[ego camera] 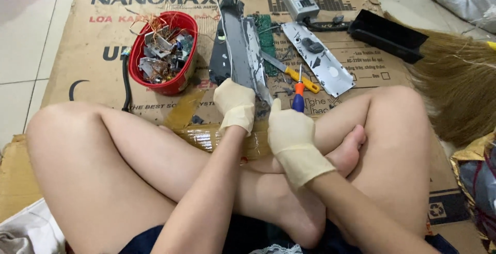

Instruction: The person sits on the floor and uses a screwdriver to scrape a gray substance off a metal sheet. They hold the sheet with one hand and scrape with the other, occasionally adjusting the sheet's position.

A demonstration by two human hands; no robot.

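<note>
Grey metal chassis point(238, 52), long and narrow, stands tilted on the flattened cardboard sheet point(93, 73), its near end held by the left hand point(235, 104), whose gloved fingers are curled closed around it. Just right of the chassis, the right hand point(291, 130), also in a pale glove, is closed around a screwdriver with a blue and orange handle point(298, 96), tip pointing up beside the chassis edge. Left of the chassis sits a red plastic bowl point(178, 24) filled with copper wire and small metal parts. Right of the chassis lie a yellow-handled tool point(302, 80), a flat silver panel point(320, 58) and, farther off, a black tray point(387, 34). Behind the chassis a green circuit board point(266, 37) shows. Large dark lettering and red print cover the cardboard beyond the bowl; a small recycling mark point(437, 210) sits well right of the chassis, near the person's knee.
</note>
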